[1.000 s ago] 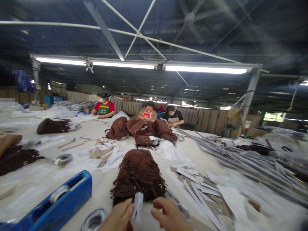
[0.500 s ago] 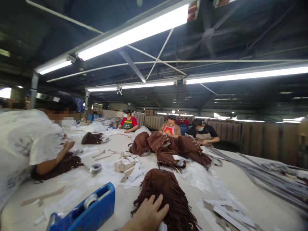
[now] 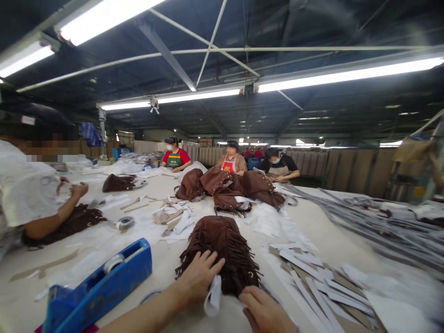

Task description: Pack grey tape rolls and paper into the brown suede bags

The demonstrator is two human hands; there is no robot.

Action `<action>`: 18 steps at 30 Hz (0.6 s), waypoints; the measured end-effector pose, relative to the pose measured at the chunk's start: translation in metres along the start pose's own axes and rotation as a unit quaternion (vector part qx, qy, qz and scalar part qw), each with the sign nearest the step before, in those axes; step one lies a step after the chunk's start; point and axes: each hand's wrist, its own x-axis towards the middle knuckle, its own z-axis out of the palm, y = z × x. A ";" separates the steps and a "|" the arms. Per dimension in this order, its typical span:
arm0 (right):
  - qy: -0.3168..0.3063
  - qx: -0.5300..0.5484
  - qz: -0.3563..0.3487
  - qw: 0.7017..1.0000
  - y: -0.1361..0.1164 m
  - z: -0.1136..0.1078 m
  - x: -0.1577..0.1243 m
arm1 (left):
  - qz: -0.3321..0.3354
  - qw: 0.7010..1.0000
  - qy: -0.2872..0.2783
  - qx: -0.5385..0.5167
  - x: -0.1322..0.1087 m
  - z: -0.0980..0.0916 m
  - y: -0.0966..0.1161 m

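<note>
A dark brown fringed bag lies on the table just in front of me. My left hand rests on its left front part, fingers spread over the fringe. A curled white strip hangs by the bag's lower edge, beside the left thumb. At the bag's lower right corner, close to a gold ring, is my right hand, its fingers bent inward. A brown bit shows under those fingers; what they grip is hidden. Left of the bag stands a blue tape dispenser with a roll in it.
More brown bags are heaped farther back. Paper and card strips lie at right, with grey straps beyond. A tape roll sits left of centre. A co-worker leans over another bag at left; several people work across the table.
My view has tipped down and shifted right. My right hand has come into view at the bag's lower right corner. My left hand stays on the bag.
</note>
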 end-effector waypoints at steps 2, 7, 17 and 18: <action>0.001 -0.021 0.013 1.000 -0.018 0.003 0.024 | 0.019 0.999 0.000 -0.039 -0.003 -0.009 -0.002; -0.024 -0.077 0.117 0.990 -0.027 0.004 0.051 | -0.026 0.988 0.093 -0.122 -0.029 -0.037 -0.003; -0.093 -0.074 0.170 0.978 -0.014 0.007 0.057 | -0.145 0.977 0.031 -0.152 -0.034 -0.021 -0.021; -0.098 -0.071 0.172 0.978 -0.014 0.008 0.057 | -0.148 0.976 0.031 -0.156 -0.032 -0.020 -0.023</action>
